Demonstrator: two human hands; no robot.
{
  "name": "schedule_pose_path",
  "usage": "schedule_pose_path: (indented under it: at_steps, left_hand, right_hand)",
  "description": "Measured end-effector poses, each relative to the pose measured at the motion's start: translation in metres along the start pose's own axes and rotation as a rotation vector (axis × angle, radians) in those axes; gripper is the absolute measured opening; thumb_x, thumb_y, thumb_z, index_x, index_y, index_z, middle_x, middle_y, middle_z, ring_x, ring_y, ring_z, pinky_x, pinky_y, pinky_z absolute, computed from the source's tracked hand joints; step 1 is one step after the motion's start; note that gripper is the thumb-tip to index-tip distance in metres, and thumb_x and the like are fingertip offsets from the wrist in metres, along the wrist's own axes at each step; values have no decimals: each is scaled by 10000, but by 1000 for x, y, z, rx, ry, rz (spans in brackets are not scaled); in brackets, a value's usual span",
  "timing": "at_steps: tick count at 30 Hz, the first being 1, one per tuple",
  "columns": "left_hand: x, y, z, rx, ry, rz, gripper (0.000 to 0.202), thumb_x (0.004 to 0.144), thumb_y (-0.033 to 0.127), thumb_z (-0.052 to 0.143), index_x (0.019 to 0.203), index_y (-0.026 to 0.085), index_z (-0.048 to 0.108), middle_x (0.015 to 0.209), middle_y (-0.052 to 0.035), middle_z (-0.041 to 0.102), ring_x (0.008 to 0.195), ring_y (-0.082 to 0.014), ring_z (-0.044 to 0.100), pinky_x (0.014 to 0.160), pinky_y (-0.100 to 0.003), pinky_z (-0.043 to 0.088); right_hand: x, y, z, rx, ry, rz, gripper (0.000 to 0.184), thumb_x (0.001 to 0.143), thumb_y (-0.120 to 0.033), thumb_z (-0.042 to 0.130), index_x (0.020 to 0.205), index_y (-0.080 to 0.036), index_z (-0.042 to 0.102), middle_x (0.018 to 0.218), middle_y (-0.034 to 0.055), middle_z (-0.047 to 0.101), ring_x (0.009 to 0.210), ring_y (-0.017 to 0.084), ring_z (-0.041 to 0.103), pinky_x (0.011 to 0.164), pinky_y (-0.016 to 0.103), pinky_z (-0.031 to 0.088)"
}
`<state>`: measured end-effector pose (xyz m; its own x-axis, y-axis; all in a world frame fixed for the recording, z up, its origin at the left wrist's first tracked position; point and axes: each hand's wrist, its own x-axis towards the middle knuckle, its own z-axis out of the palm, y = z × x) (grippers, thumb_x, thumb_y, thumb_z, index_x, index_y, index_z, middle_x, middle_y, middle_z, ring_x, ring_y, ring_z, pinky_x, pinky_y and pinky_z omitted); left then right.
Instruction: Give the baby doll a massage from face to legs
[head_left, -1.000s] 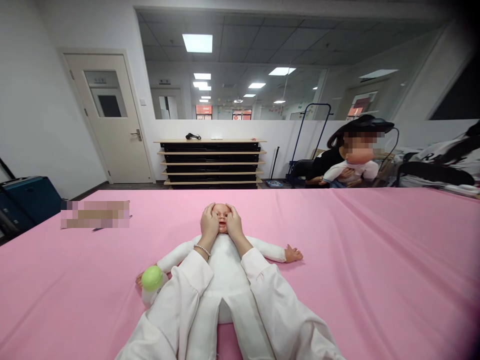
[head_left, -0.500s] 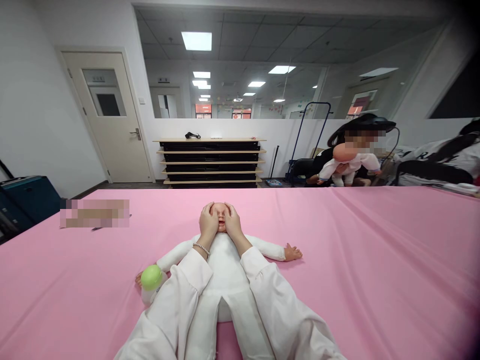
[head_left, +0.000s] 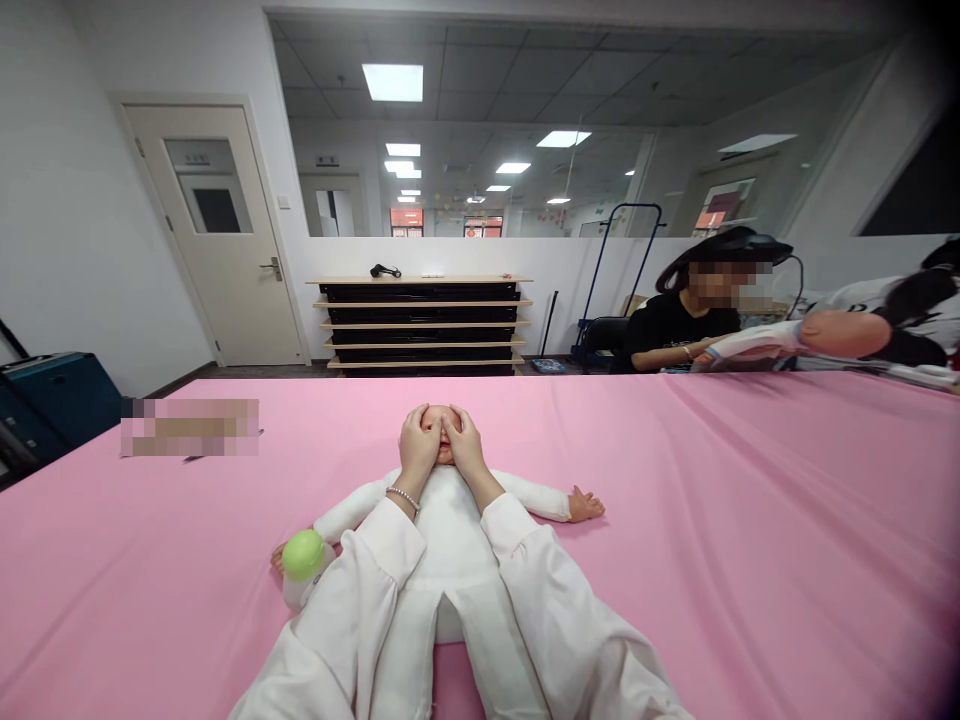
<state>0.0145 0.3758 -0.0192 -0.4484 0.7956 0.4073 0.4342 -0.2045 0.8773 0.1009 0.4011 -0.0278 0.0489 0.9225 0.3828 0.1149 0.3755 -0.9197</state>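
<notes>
A baby doll [head_left: 454, 520] with a white cloth body lies on its back, head away from me, arms spread and legs toward me. My left hand [head_left: 418, 440] cups one side of the doll's head, a beaded bracelet at its wrist. The other side is held by my right hand [head_left: 468, 442]. Both thumbs rest on the upper face near the nose, covering the eyes; the mouth shows between the hands. Beside my left sleeve, by the doll's hand, is a white bottle with a green cap [head_left: 303, 555].
Pink cloth [head_left: 675, 560] covers the table. A blurred-out patch [head_left: 190, 428] hides something at far left. Beyond the table's right side, a seated person [head_left: 675, 325] handles another doll [head_left: 844, 333]. A low shelf stack [head_left: 424, 325] stands behind; a teal suitcase [head_left: 64, 405] stands left.
My thumbs have moved inward and closer together over the doll's face. The seated person's doll has swung right and tipped from upright to lying flat.
</notes>
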Motion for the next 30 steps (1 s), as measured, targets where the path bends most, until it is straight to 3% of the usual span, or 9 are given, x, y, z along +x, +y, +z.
schedule_pose_path:
  at_steps: [6, 10, 14, 19, 26, 30]
  left_hand:
    - [0, 1, 0, 6, -4, -12, 374, 788, 294, 505, 1136, 169, 563, 1226, -72, 554, 1156, -195, 493, 1025, -319, 376]
    - [1, 1, 1, 2, -8, -47, 374, 831, 205, 366, 1148, 161, 560, 1242, -68, 544, 1176, -182, 481, 1040, -321, 360]
    - [2, 0, 2, -4, -16, -68, 419, 823, 148, 305, 1156, 155, 558, 1262, -66, 530, 1201, -179, 461, 1053, -326, 348]
    - [1, 1, 0, -2, -21, -46, 399, 811, 172, 358, 1156, 147, 556, 1250, -72, 536, 1187, -183, 473, 1050, -325, 353]
    - [-1, 2, -1, 10, -18, -4, 404, 771, 272, 509, 1157, 159, 550, 1239, -72, 543, 1165, -198, 484, 1036, -325, 366]
    - [1, 2, 0, 10, -12, -27, 379, 803, 253, 444, 1152, 158, 556, 1236, -73, 545, 1165, -193, 486, 1037, -329, 364]
  right_hand:
    - [1, -1, 0, -11, -1, 8, 391, 779, -303, 490, 1125, -134, 557, 1233, 108, 549, 1156, 202, 492, 1019, 324, 349]
    - [3, 2, 2, -16, 19, 42, 402, 772, -151, 341, 1101, -141, 572, 1214, 88, 561, 1150, 177, 492, 1016, 318, 352]
    - [5, 5, 3, -16, 22, 52, 465, 723, -94, 318, 1113, -145, 566, 1221, 79, 557, 1152, 173, 488, 1019, 321, 351]
    - [3, 4, 2, -9, 11, 47, 407, 775, -160, 338, 1115, -144, 561, 1223, 84, 555, 1153, 174, 490, 1016, 318, 355]
    - [0, -3, -1, -16, -9, 15, 415, 754, -316, 530, 1128, -139, 550, 1238, 108, 545, 1160, 205, 488, 1024, 329, 346]
    - [1, -2, 0, -19, -3, 24, 379, 791, -271, 448, 1126, -132, 555, 1228, 102, 551, 1159, 194, 486, 1023, 319, 344]
